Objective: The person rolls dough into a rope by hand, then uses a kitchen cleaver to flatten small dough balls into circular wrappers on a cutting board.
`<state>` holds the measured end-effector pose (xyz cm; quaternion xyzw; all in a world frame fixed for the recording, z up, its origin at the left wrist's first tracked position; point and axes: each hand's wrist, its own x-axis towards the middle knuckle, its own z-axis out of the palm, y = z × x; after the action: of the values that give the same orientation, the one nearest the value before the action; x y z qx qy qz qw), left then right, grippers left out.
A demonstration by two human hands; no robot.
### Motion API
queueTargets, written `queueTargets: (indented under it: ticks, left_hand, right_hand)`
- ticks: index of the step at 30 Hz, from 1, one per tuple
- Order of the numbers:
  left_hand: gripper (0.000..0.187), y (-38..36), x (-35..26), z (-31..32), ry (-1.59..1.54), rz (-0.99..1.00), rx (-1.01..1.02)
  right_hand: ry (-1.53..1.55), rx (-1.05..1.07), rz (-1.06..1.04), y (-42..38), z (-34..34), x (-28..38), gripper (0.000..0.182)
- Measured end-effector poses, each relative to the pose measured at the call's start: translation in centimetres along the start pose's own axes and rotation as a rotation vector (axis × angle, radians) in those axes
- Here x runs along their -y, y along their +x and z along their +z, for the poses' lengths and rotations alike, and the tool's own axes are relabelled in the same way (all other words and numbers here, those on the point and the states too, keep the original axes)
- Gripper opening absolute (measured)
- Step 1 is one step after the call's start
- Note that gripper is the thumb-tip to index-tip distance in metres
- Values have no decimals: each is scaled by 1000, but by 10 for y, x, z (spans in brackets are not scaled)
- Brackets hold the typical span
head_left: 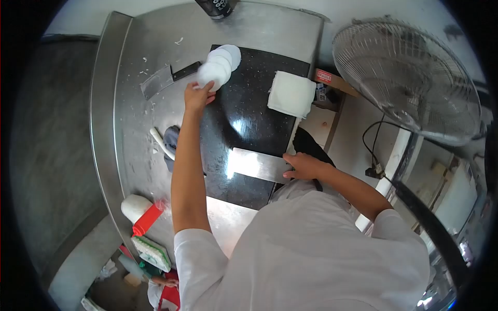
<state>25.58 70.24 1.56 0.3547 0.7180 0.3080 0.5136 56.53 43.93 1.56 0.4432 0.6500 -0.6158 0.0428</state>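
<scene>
Thin white round discs, like dough wrappers [223, 58], lie fanned and overlapping at the far left corner of a black board [249, 106]. My left hand [201, 97] pinches the nearest one at its lower edge; that disc is slightly blurred. Close to my body, my right hand [298, 167] is closed on a cleaver [259, 165], whose wide shiny blade lies over the board and points left. Its handle is mostly hidden. Beside the discs, a second cleaver [158, 83] with a black handle rests on the steel table.
A square white stack or folded cloth [291, 94] sits at the board's right edge. A fan [410, 80] stands at right. On the steel table [140, 119] are a grey cloth [170, 140], a red bottle [147, 220] and a dark can [215, 7]. Another person's hand [165, 281] shows lower left.
</scene>
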Motion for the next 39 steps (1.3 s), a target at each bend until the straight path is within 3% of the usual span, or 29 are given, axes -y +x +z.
queueTargets:
  ticks: [1,3,5,6,7,8,10,13,14,15,16,17,19,21,23,25,27,32,39]
  left_hand:
    - [39,-4,9,-1,10,-96,-106]
    - [50,-35,21,-13,183,-1,-249]
    - [56,-84,44,-34,545,263,-423]
    - [57,-105,68,-50,696,295,-541]
    - [58,-120,115,-64,664,447,-786]
    - [53,-153,119,-69,979,370,-1013]
    - [44,-188,145,-69,983,-151,-1217]
    - [34,-210,183,-81,499,92,-941]
    - [31,-207,187,-81,458,120,-944]
    - [26,-209,180,-82,595,97,-955]
    - [23,-204,179,-85,397,64,-945]
    - [20,-207,182,-85,207,25,-908]
    - [17,-229,140,-75,300,138,-969]
    - [19,-260,120,-65,400,22,-900]
    - [23,-275,171,-48,379,106,-937]
    - [31,-285,206,-29,271,-43,-974]
    - [43,-293,205,-19,57,-35,-1043]
    - [33,-312,224,-13,151,244,-1132]
    - [29,-315,252,-16,-4,215,-1120]
  right_hand:
    - [-13,3,4,0,-11,-1,49]
    - [-48,-2,15,0,-37,1,46]
    - [-12,44,30,1,-57,2,46]
    - [1,67,34,1,-65,2,46]
    - [-16,65,17,3,-71,0,46]
    - [-39,63,0,6,-76,-4,46]
    - [-70,58,-14,12,-92,-3,48]
    - [-116,50,-93,24,-106,3,52]
    - [-138,14,-172,32,-100,-14,53]
    - [-159,-34,-263,43,-100,-19,55]
    - [-157,-69,-329,49,-105,-17,56]
    - [-195,12,-198,49,-119,9,51]
    - [-219,-2,-200,57,-124,19,46]
    - [-214,-9,-233,63,-125,32,43]
    - [-221,-26,-308,67,-121,47,43]
    - [-235,-11,-361,76,-110,53,42]
    - [-380,38,-424,79,-100,75,38]
    - [-668,194,-489,94,-69,146,27]
    - [-965,287,-533,103,-37,188,23]
